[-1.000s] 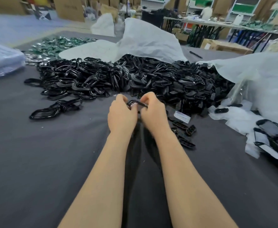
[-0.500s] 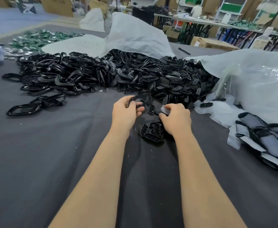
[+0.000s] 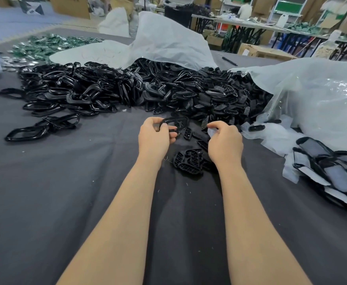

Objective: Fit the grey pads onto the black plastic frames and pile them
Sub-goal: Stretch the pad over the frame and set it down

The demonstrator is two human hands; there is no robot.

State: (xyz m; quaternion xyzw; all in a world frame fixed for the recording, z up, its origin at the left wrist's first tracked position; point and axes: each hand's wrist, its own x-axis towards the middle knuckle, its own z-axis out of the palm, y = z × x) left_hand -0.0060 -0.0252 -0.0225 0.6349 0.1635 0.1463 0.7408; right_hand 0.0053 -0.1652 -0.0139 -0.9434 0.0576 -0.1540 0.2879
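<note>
Head view, we list: left hand, grip curled round one black frame held above the bench before the loose heap, we judge for fitting; right hand, grip pinching a pale scrap, pad or backing we cannot tell.

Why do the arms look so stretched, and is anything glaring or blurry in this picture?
Head view: the wide-angle lens stretches the forearms toward the bottom edge. Glare glints on the clear plastic bag and the glossy frame pile. The left hand gripping a black frame and the right hand pinching a pale scrap look sharp; the far workshop is soft.
</note>
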